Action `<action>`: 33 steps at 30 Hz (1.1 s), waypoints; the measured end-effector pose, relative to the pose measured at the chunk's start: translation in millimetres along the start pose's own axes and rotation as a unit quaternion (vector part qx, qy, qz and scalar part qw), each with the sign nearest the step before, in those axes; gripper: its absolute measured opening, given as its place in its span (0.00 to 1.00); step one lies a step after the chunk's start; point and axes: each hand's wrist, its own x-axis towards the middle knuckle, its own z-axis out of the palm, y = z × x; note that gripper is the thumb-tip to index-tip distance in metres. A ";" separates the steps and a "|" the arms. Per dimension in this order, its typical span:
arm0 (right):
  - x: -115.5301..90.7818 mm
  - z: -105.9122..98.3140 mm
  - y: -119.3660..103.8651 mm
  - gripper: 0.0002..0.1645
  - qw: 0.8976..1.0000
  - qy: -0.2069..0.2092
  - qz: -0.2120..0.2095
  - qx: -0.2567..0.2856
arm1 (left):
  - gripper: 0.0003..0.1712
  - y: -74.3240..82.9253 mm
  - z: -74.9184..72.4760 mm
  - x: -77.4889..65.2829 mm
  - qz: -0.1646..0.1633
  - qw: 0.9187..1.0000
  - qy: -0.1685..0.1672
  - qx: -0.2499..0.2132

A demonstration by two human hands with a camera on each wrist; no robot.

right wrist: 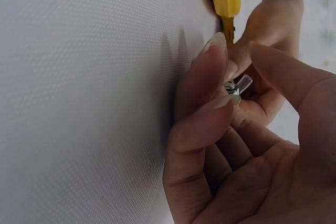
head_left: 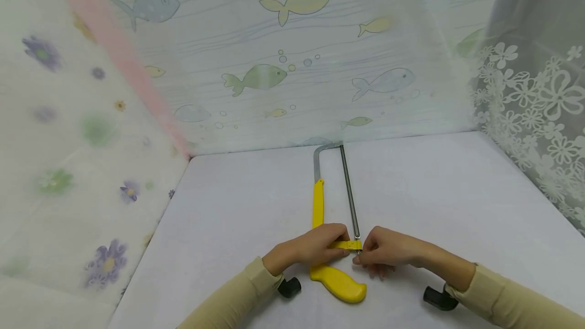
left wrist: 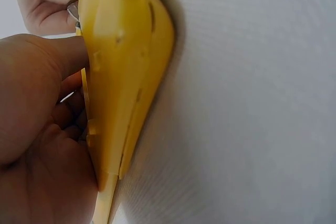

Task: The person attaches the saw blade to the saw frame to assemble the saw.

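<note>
A hacksaw with a yellow handle (head_left: 340, 284) lies on the white tabletop, its grey metal bow (head_left: 317, 164) pointing away from me. The dark blade (head_left: 349, 192) runs along its right side. My left hand (head_left: 320, 245) grips the lower frame around the yellow blade holder (head_left: 354, 244); in the left wrist view its thumb lies against the yellow body (left wrist: 121, 77). At the blade's near end, the curled fingers of my right hand (head_left: 390, 248) are around a small metal wing nut (right wrist: 244, 83). In the right wrist view a fingertip touches it and the thumb stands slightly apart.
A white cloth covers the table (head_left: 247, 192). Behind it hangs a fish-patterned sheet (head_left: 205, 50), with a flowered sheet (head_left: 68, 141) at left and a lace curtain (head_left: 544, 80) at right. Black wrist mounts (head_left: 289, 287) sit by both sleeves.
</note>
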 end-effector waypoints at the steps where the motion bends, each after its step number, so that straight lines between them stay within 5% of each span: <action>1: 0.6 0.6 -0.2 0.24 1.000 0.002 0.003 0.000 | 0.06 -0.1 -0.1 0.0 0.000 1.000 0.000 0.000; 33: -9.1 -4.0 -1.2 0.14 0.999 0.032 0.006 -0.030 | 0.06 -0.9 2.1 1.3 -0.003 1.000 0.004 0.003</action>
